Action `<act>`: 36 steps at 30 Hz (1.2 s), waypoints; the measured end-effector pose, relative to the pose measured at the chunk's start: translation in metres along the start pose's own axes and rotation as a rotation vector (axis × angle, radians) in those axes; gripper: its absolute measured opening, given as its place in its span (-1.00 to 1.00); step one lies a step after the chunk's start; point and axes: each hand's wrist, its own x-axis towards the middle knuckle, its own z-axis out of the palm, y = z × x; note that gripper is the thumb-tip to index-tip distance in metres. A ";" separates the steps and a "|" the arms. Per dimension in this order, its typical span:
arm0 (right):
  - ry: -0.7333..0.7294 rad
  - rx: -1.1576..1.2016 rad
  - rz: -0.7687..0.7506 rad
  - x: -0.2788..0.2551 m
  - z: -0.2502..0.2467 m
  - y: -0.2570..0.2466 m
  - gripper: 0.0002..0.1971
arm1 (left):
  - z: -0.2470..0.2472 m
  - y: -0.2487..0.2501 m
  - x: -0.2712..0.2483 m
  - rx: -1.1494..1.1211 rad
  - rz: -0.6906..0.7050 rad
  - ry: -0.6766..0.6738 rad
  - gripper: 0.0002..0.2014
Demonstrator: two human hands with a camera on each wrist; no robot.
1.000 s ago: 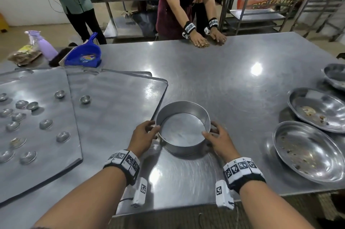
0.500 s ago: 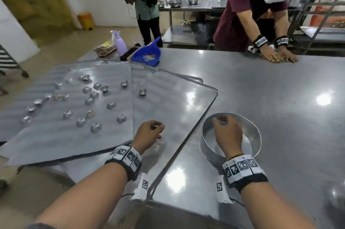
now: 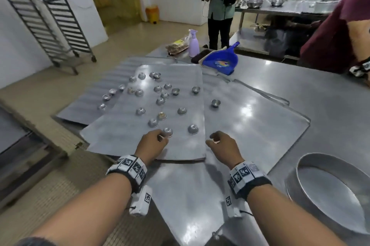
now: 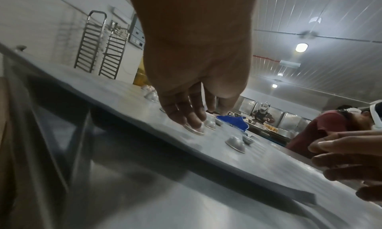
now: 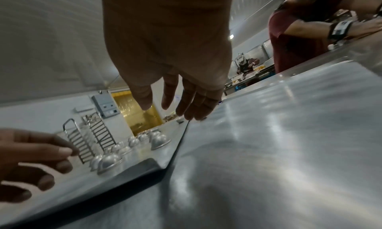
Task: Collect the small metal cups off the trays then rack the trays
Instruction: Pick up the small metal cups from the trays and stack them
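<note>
Fingertips of the left hand point(image 3: 150, 142) seemingly pinch a domed steel cup point(image 3: 167, 132); right hand point(image 3: 222, 147) loosely open, empty.

Overlapping trays point(image 3: 124, 137) lie on the table point(image 3: 300, 93), left of centre, the top tray carrying scattered small metal cups point(image 3: 160, 101) (one cup point(image 3: 215, 103) sits on the tray to its right). A round pan point(image 3: 328, 185) stands near right; a dustpan point(image 3: 221, 61) and spray bottle point(image 3: 193, 44) lie beyond the trays; racks point(image 3: 50, 15) stand far left.
</note>
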 end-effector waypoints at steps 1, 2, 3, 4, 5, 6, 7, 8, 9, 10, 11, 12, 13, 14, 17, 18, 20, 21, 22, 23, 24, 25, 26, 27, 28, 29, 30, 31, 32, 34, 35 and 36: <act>-0.025 -0.030 0.005 0.007 0.009 -0.007 -0.68 | -0.007 -0.005 0.008 0.035 0.015 -0.016 -0.83; -0.047 -0.062 0.011 0.014 0.016 -0.015 -0.64 | -0.014 -0.009 0.015 0.062 0.025 -0.043 -0.79; -0.068 -0.092 0.020 0.020 0.022 -0.022 -0.59 | -0.019 -0.012 0.023 0.083 0.039 -0.074 -0.73; -0.085 -0.120 0.029 0.027 0.028 -0.028 -0.54 | -0.022 -0.015 0.031 0.105 0.056 -0.104 -0.68; -0.099 -0.150 0.037 0.033 0.032 -0.032 -0.48 | -0.024 -0.017 0.039 0.121 0.081 -0.127 -0.62; -0.107 -0.180 0.042 0.040 0.037 -0.036 -0.44 | -0.025 -0.019 0.047 0.135 0.100 -0.149 -0.58; -0.112 -0.207 0.046 0.046 0.041 -0.040 -0.40 | -0.025 -0.021 0.055 0.144 0.122 -0.177 -0.55; -0.115 -0.224 0.054 0.053 0.045 -0.042 -0.37 | -0.025 -0.022 0.061 0.166 0.139 -0.212 -0.51; -0.119 -0.237 0.064 0.058 0.049 -0.043 -0.35 | -0.024 -0.024 0.067 0.195 0.167 -0.247 -0.48; -0.126 -0.251 0.075 0.063 0.053 -0.044 -0.33 | -0.023 -0.025 0.073 0.232 0.199 -0.283 -0.45; -0.132 -0.266 0.088 0.067 0.056 -0.044 -0.31 | -0.021 -0.027 0.079 0.260 0.237 -0.308 -0.42; -0.135 -0.279 0.099 0.070 0.059 -0.044 -0.30 | -0.020 -0.028 0.084 0.286 0.268 -0.328 -0.40; -0.134 -0.288 0.110 0.073 0.062 -0.043 -0.28 | -0.018 -0.029 0.090 0.311 0.303 -0.341 -0.39; -0.130 -0.296 0.121 0.076 0.064 -0.042 -0.27 | -0.016 -0.029 0.095 0.342 0.332 -0.352 -0.39; -0.108 -0.316 0.147 0.082 0.071 -0.039 -0.26 | -0.012 -0.029 0.108 0.392 0.397 -0.384 -0.42; -0.102 -0.328 0.155 0.083 0.073 -0.038 -0.27 | -0.011 -0.028 0.110 0.409 0.412 -0.396 -0.47; -0.091 -0.362 0.168 0.086 0.077 -0.038 -0.31 | -0.010 -0.028 0.113 0.453 0.462 -0.397 -0.72; -0.084 -0.379 0.172 0.087 0.079 -0.038 -0.35 | -0.011 -0.027 0.114 0.471 0.485 -0.399 -0.84; -0.074 -0.392 0.175 0.087 0.081 -0.039 -0.40 | -0.011 -0.028 0.115 0.484 0.495 -0.404 -0.86; -0.062 -0.398 0.176 0.088 0.082 -0.039 -0.46 | -0.012 -0.028 0.116 0.483 0.506 -0.408 -0.85; -0.050 -0.398 0.176 0.089 0.084 -0.039 -0.51 | -0.012 -0.027 0.117 0.482 0.506 -0.408 -0.85; -0.036 -0.397 0.175 0.089 0.085 -0.039 -0.54 | -0.013 -0.027 0.118 0.476 0.513 -0.401 -0.82; -0.021 -0.394 0.176 0.089 0.086 -0.039 -0.57 | -0.014 -0.026 0.119 0.472 0.510 -0.395 -0.78; -0.007 -0.389 0.180 0.089 0.087 -0.039 -0.60 | -0.015 -0.025 0.120 0.460 0.506 -0.385 -0.75; 0.008 -0.377 0.184 0.089 0.088 -0.039 -0.63 | -0.015 -0.024 0.121 0.446 0.491 -0.382 -0.74; 0.022 -0.359 0.191 0.088 0.089 -0.040 -0.66 | -0.016 -0.023 0.121 0.428 0.474 -0.381 -0.74; 0.037 -0.338 0.198 0.087 0.089 -0.040 -0.68 | -0.017 -0.022 0.121 0.413 0.452 -0.384 -0.75; 0.049 -0.321 0.205 0.086 0.090 -0.040 -0.68 | -0.017 -0.022 0.121 0.395 0.442 -0.383 -0.75; 0.054 -0.311 0.207 0.085 0.091 -0.040 -0.64 | -0.018 -0.021 0.121 0.378 0.432 -0.383 -0.75; 0.038 -0.304 0.199 0.083 0.092 -0.040 -0.47 | -0.019 -0.021 0.121 0.339 0.418 -0.385 -0.75; 0.027 -0.311 0.203 0.081 0.094 -0.041 -0.40 | -0.021 -0.022 0.122 0.318 0.412 -0.398 -0.74; 0.023 -0.329 0.203 0.081 0.094 -0.041 -0.40 | -0.022 -0.022 0.123 0.302 0.400 -0.412 -0.77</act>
